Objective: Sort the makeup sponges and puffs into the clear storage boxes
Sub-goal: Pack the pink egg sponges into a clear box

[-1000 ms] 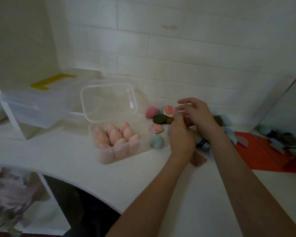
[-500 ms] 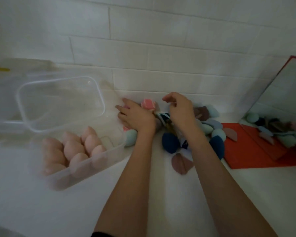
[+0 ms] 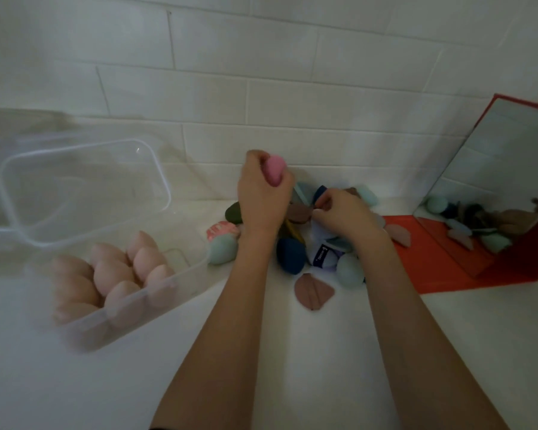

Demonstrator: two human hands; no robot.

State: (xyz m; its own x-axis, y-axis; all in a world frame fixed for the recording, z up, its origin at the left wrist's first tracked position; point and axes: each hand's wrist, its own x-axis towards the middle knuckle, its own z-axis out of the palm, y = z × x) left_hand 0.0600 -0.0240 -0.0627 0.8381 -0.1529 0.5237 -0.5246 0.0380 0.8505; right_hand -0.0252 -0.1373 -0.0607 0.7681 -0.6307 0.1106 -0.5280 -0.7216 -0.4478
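A clear storage box (image 3: 180,276) stood open on the left, its near half packed with upright peach teardrop sponges (image 3: 118,277), its lid (image 3: 84,190) tilted up behind. A pink sponge (image 3: 274,173) was held aloft above the mixed pile of sponges and puffs (image 3: 320,249) against the far wall. A mauve flat puff (image 3: 312,291) lay nearest.

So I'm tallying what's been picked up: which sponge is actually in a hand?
The pink sponge, gripped in the left hand above the pile; the other sponges lie on the counter or in the box.

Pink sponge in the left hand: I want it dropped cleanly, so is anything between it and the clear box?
Nothing visible blocks it. The left hand grips the pink sponge above the pile; the clear box lies leftward, lid open, with bare counter between.
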